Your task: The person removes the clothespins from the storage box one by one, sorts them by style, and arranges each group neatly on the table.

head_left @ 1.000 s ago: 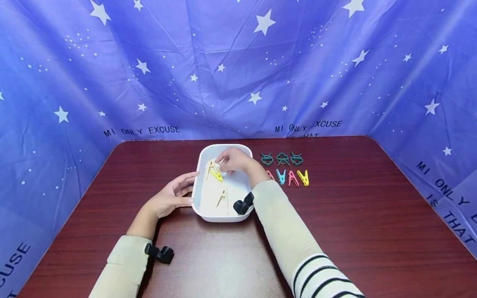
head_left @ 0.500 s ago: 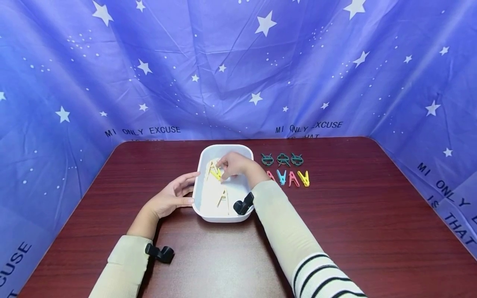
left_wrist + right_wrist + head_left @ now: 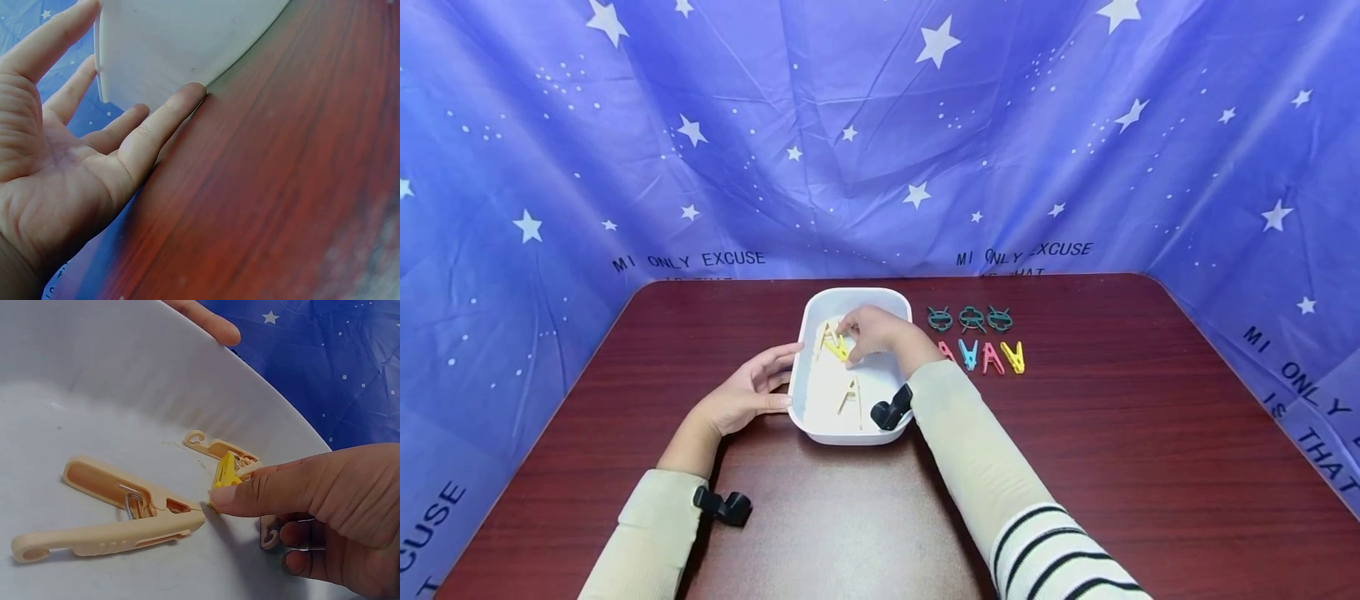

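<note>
A white plastic tub (image 3: 820,429) stands on the table, with beige clothespins inside; one beige clothespin (image 3: 131,512) lies by itself nearer the front. My right hand (image 3: 877,333) reaches into the tub and pinches a yellow clothespin (image 3: 225,474) between thumb and fingers. Beside that, partly covered by the hand, is another beige clothespin (image 3: 215,449) with a hooked end. My left hand (image 3: 748,392) touches the tub's left side, its fingers fairly straight on the rim and wall. The left wrist view shows fingertips against the tub wall (image 3: 169,56).
Right of the tub, three green wire-like clips (image 3: 972,317) form a row. In front of them lie a blue clothespin (image 3: 968,356), a pink clothespin (image 3: 992,358), another pink one partly hidden by the right arm, and a yellow clothespin (image 3: 1013,357). A starry blue curtain (image 3: 880,167) hangs behind the table.
My right thumb and fingers have come down onto the yellow clothespin in the tub and now pinch it. The left hand has stayed at the tub's side.
</note>
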Demonstrator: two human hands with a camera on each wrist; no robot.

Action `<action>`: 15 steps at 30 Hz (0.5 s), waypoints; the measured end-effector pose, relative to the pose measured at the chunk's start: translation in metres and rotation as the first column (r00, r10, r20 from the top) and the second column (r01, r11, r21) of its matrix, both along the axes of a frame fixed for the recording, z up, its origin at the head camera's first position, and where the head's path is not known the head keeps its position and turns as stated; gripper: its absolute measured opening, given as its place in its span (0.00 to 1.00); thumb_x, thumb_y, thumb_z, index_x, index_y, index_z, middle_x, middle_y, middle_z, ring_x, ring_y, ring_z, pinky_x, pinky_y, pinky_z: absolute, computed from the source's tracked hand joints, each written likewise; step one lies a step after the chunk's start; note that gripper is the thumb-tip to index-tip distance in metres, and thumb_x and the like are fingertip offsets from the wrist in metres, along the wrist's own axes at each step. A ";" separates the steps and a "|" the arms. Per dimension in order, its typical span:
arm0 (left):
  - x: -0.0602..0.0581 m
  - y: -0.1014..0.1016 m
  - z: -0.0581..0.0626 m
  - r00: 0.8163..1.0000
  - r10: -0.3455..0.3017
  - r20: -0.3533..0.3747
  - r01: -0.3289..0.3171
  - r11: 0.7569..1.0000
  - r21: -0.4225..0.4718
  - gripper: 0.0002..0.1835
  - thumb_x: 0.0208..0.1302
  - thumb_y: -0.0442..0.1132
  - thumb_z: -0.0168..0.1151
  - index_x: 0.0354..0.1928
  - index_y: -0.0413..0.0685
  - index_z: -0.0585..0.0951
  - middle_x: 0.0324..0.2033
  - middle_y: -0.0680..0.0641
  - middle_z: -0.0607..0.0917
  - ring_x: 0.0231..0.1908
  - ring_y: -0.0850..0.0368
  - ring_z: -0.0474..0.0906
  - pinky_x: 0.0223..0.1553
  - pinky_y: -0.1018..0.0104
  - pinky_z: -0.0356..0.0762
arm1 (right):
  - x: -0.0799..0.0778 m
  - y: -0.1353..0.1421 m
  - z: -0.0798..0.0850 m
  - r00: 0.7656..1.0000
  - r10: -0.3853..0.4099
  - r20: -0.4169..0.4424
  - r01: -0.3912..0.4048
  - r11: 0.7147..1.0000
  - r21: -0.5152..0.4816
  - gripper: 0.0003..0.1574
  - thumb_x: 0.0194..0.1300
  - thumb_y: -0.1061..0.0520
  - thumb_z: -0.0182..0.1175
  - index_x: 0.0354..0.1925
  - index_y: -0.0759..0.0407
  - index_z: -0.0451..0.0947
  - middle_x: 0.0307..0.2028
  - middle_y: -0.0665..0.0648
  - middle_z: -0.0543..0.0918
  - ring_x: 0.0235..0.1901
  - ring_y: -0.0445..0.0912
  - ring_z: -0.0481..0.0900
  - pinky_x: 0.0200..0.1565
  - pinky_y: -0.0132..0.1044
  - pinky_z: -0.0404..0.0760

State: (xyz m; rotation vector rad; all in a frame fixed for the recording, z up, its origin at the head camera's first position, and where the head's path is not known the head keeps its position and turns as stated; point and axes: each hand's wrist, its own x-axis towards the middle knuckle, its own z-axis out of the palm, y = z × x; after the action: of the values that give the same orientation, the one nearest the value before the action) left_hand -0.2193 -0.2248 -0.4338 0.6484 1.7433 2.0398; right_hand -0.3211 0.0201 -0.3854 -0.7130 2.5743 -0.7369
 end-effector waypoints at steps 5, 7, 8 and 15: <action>-0.001 0.000 0.000 1.000 -0.002 0.000 0.002 1.000 0.002 0.44 0.56 0.23 0.66 0.73 0.37 0.56 0.69 0.29 0.57 0.61 0.44 0.68 0.53 0.60 0.77 | 0.002 0.001 0.001 1.000 -0.007 0.021 0.008 0.999 -0.053 0.34 0.42 0.63 0.79 0.50 0.59 0.77 0.26 0.52 0.70 0.29 0.44 0.68 0.35 0.32 0.68; -0.001 0.000 -0.001 1.000 0.001 -0.001 -0.001 1.000 0.000 0.44 0.55 0.23 0.67 0.73 0.38 0.56 0.69 0.28 0.57 0.61 0.44 0.68 0.54 0.61 0.77 | 0.002 0.002 0.001 0.999 -0.002 0.043 0.006 0.996 -0.089 0.35 0.42 0.66 0.79 0.49 0.59 0.75 0.27 0.52 0.70 0.29 0.44 0.68 0.35 0.32 0.68; -0.002 0.000 -0.001 1.000 0.002 -0.001 -0.002 1.000 0.000 0.44 0.55 0.23 0.67 0.73 0.38 0.56 0.69 0.28 0.56 0.61 0.45 0.68 0.54 0.61 0.77 | 0.003 0.002 0.001 0.999 0.004 0.052 0.001 0.994 -0.107 0.35 0.42 0.67 0.78 0.48 0.60 0.73 0.27 0.53 0.70 0.29 0.44 0.67 0.35 0.32 0.68; -0.002 0.000 -0.001 1.000 0.004 -0.005 -0.004 1.000 -0.007 0.44 0.55 0.22 0.66 0.73 0.39 0.56 0.70 0.29 0.56 0.60 0.47 0.70 0.53 0.60 0.77 | 0.003 0.003 0.000 0.996 0.032 0.079 -0.018 0.986 -0.166 0.36 0.42 0.72 0.77 0.46 0.60 0.68 0.28 0.56 0.72 0.28 0.45 0.68 0.34 0.31 0.69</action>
State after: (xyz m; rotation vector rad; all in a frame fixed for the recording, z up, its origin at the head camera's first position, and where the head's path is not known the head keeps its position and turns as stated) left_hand -0.2210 -0.2249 -0.4348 0.6487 1.7552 2.0351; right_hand -0.3177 0.0228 -0.3849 -0.7478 2.4467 -0.9597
